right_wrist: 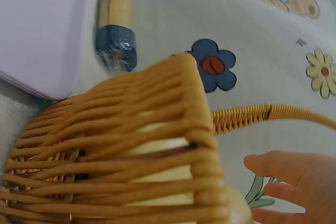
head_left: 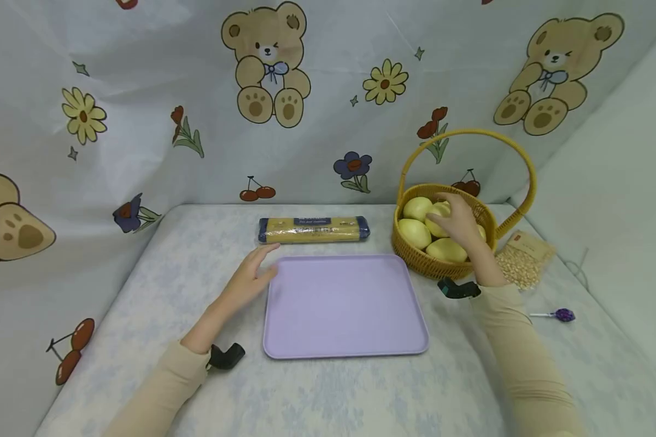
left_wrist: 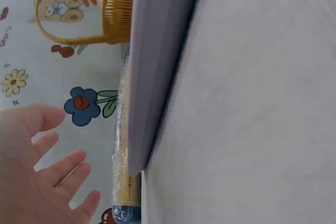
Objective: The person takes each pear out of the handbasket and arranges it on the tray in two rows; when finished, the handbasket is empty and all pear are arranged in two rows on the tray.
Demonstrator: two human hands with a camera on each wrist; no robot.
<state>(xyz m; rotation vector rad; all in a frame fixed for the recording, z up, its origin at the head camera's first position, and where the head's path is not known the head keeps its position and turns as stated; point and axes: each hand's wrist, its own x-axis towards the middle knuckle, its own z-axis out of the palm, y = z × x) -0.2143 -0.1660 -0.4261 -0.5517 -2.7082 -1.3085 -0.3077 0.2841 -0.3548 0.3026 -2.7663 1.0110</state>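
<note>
A wicker basket (head_left: pixel 423 262) with a tall arched handle holds several pale yellow, rounded fruits (head_left: pixel 414 233); their exact kind does not show. Over the fruits reaches my right hand (head_left: pixel 458 220), thumb and fingers spread apart above one of them. In the right wrist view, the fingertips (right_wrist: pixel 257 163) sit just beyond the basket rim, beside a fruit (right_wrist: pixel 239 205). My left hand (head_left: pixel 249 278) hovers by the upper left corner of a lilac tray (head_left: pixel 344 306), its fingers loosely extended and holding nothing, as the left wrist view also shows.
Behind the tray lies a long plastic-wrapped pack (head_left: pixel 314 230) with a yellow middle and dark blue ends. Right of the basket are a bag of pale kernels (head_left: pixel 522 261) and a purple-wrapped lollipop (head_left: pixel 564 315). A bear-printed cloth (head_left: pixel 328 133) hangs behind the table.
</note>
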